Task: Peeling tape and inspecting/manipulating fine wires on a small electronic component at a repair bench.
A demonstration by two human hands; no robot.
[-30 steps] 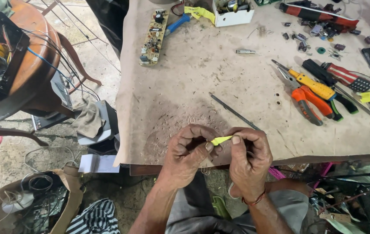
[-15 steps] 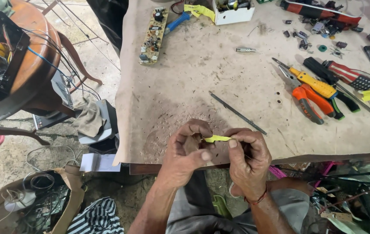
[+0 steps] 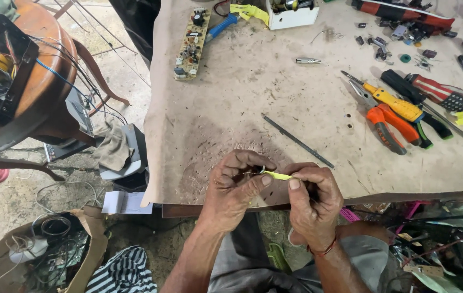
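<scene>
Both hands work at the near edge of the bench (image 3: 231, 108). The left hand (image 3: 237, 182) and right hand (image 3: 310, 198) pinch a yellow strip (image 3: 278, 175) between closed fingers, with a small dark part at its left end. A thin metal rod (image 3: 296, 140) lies just beyond.

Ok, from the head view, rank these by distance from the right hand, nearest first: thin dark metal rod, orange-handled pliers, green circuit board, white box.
From the right hand:
1. Thin dark metal rod, just beyond the hand.
2. Orange-handled pliers, farther right.
3. Green circuit board, far left.
4. White box, at the far edge; close to the board's distance.
</scene>
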